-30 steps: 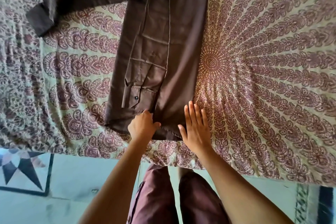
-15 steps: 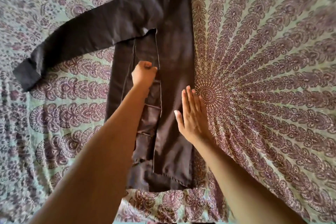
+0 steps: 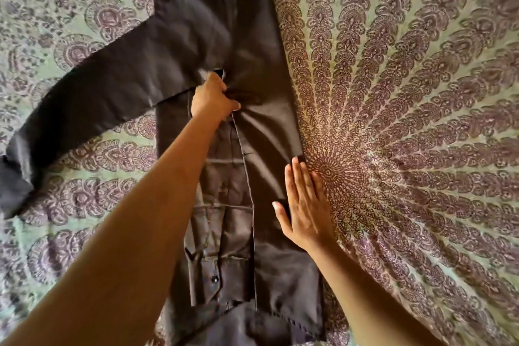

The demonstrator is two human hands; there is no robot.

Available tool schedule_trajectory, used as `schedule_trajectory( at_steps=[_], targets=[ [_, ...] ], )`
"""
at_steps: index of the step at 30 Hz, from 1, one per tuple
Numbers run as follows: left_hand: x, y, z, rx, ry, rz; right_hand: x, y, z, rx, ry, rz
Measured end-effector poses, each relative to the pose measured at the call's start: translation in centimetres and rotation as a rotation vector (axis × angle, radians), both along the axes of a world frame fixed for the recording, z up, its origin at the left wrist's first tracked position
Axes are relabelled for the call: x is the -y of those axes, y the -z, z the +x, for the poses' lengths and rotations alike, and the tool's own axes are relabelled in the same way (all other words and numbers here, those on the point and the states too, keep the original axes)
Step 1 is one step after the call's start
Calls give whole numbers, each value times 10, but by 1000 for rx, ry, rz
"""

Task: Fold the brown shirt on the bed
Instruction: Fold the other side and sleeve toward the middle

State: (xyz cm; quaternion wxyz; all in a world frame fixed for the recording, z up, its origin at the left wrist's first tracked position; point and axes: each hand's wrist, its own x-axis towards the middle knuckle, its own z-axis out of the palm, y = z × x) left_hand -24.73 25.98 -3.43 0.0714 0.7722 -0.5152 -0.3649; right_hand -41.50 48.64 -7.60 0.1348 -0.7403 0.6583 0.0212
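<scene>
Head view; one garment and two hands are recorded.

Brown shirt (image 3: 261,36): laid flat and lengthwise on the bed (image 3: 421,247), with the hem toward the near edge of the picture. The far end is cut off by the top border. The right side of the body is folded over onto the middle. Its stitched edge (image 3: 247,177) is seen running from the left hand down to the hem. To the left of that edge the front of the shirt is exposed, and one dark button (image 3: 214,279) is shown near the hem. One sleeve (image 3: 106,98) is stretched out flat to the left, with its cuff (image 3: 14,188) at the left border of the picture.

Cover (image 3: 393,78): spread over the bed and printed in green and purple. The centre of its round pattern is found just beside the fingertips of the right hand.

Left hand (image 3: 213,101): reached out over the shirt with the fingers curled. A bunch of cloth is pinched at the top of the folded edge, where the sleeve meets the body. Puckers are drawn in the cloth around the grip.

Right hand (image 3: 304,205): laid flat, fingers straight and close together, thumb held out. It is pressed on the shirt's right edge, partly over the cover, and nothing is gripped.
</scene>
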Motion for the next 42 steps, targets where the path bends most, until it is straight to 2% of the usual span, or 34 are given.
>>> schedule_trajectory(
  at_steps=[2, 4, 8, 14, 19, 23, 26, 32, 36, 39, 42],
  targets=[
    [12, -11, 1, 134, 144, 70, 1, -3, -1, 39, 3, -7],
    [28, -19, 2, 166, 177, 55, 11, -9, 0, 100, 31, -45],
    [67, -25, -3, 147, 111, -146, 77, -12, 4, 180, 121, -154],
    [131, -14, 1, 179, 126, -456, 233, -11, 18, 187, -30, -238],
    [193, -14, 1, 345, 287, -431, 325, -4, 22, 186, -37, -201],
    [239, -8, 0, 415, 341, -332, 355, 11, 16, 118, -42, -138],
    [264, -2, -4, 336, 322, -300, 358, 20, 13, 61, -10, -174],
    [288, 5, -26, 80, 270, -433, 358, 25, 1, 43, 122, -239],
    [289, 17, -35, 30, 186, -432, 358, 21, -9, 41, 139, -248],
    [291, 17, -35, 16, 135, -475, 358, 16, -4, 67, 93, -288],
    [293, 9, -42, -42, 224, -500, 357, 20, 1, 91, -8, -289]
  ],
)
